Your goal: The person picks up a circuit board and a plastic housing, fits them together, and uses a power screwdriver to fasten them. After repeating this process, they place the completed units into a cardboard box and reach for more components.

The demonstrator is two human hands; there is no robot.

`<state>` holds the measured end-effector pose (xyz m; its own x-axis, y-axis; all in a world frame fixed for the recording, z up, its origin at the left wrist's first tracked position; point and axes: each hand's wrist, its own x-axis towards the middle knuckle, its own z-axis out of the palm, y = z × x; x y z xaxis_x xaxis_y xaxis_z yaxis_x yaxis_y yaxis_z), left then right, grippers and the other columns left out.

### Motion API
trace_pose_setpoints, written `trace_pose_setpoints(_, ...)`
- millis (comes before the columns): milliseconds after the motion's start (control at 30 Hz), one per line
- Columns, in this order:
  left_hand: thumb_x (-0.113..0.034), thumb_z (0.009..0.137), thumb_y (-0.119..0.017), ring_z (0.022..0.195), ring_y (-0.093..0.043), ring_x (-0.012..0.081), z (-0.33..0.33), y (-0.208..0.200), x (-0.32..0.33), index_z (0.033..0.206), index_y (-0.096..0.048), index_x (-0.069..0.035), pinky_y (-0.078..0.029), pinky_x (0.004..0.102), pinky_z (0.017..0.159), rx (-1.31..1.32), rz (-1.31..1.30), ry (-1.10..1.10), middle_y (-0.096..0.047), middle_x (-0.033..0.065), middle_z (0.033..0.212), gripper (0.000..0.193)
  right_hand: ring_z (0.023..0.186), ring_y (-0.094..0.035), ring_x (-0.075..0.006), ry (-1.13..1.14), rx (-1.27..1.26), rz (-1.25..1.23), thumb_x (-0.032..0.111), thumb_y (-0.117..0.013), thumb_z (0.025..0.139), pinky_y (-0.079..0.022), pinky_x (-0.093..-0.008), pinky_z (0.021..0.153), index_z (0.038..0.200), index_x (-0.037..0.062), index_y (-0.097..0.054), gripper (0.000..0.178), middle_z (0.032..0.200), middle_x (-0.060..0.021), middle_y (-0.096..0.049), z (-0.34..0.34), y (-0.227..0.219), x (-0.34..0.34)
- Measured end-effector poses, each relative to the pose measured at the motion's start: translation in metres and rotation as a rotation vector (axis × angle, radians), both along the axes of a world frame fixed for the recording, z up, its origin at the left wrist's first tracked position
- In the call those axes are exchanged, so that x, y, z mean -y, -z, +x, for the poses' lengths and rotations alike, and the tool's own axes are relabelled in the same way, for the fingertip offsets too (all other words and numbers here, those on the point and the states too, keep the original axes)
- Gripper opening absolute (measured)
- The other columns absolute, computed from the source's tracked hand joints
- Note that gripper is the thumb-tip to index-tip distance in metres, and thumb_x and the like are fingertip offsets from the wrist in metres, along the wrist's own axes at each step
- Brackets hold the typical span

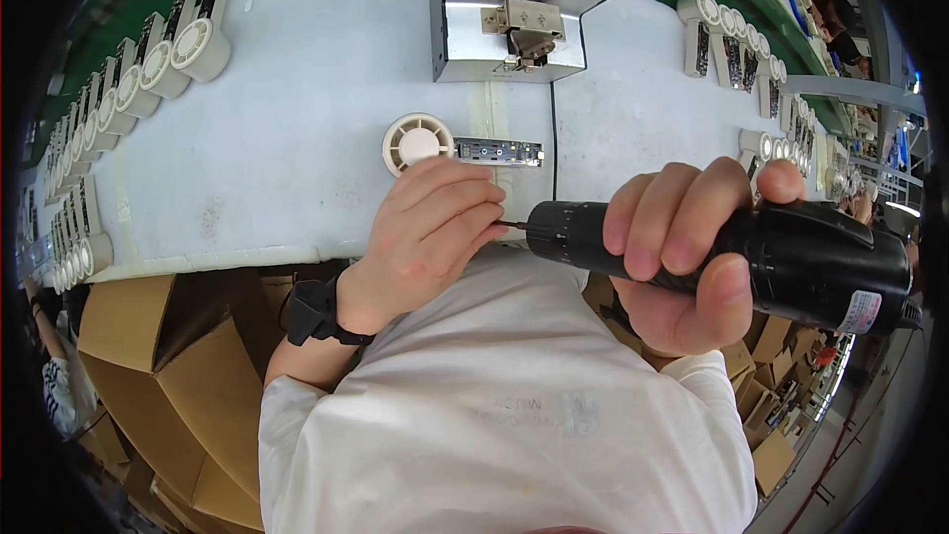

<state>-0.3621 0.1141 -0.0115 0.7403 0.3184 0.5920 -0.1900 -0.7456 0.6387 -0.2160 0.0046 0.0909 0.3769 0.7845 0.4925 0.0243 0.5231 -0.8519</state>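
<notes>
My right hand [682, 247] is wrapped round a black electric screwdriver [820, 262], held level with its thin bit [512, 224] towards the left. At the bit's tip, the thumb and fingers of my left hand [435, 227] are pressed together; what they pinch, if anything, is hidden. Just beyond that hand lies a white plastic device [402, 149] with a round, spoked grille at one end. Its narrow arm carries a circuit board [499, 152] and points right. My left fingers overlap the device's near edge, and I cannot tell if they touch it.
A silver metal machine [460, 44] stands at the far middle of the white table [297, 138]. Rows of similar white devices line the table's left side [158, 69] and right side [727, 44]. Open cardboard boxes [213, 386] sit below the near left edge.
</notes>
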Motion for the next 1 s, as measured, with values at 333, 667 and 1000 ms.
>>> trace_pose_setpoints(333,-0.012,0.089,-0.060,0.076,-0.063,0.0195,-0.018,0.016,0.021,0.090,-0.061,0.004,-0.049,0.0280,0.063,-0.105,-1.208,0.428,-0.063,0.0133,0.095,0.017,0.057,-0.048,-0.0138,-0.102,-0.001,0.115,0.020,-0.054,0.091,-0.045,-0.0297,0.053,0.132,0.0082,-0.032,0.049,0.076,-0.0030,-0.049,-0.003,0.000,0.002)
trace_pose_setpoints(667,-0.027,0.099,-0.045,0.072,-0.060,0.0158,-0.019,0.034,0.022,0.090,-0.059,0.005,-0.048,0.0267,0.061,-0.071,-1.612,0.759,-0.061,0.0136,0.094,0.036,0.056,-0.050,-0.0135,-0.096,-0.021,0.068,0.020,-0.056,0.090,-0.045,-0.0291,0.051,0.132,0.0088,-0.031,0.050,0.076,-0.0028,-0.049,-0.010,0.001,0.004)
trace_pose_setpoints(1000,-0.028,0.100,-0.042,0.069,-0.059,0.0164,-0.021,0.031,0.021,0.096,-0.058,0.005,-0.047,0.0270,0.062,-0.145,-1.595,0.809,-0.062,0.0113,0.085,0.037,0.056,-0.050,-0.0138,-0.135,0.023,0.057,0.020,-0.059,0.090,-0.046,-0.0290,0.051,0.131,0.0106,-0.033,0.050,0.075,-0.0022,-0.051,-0.010,0.000,0.009)
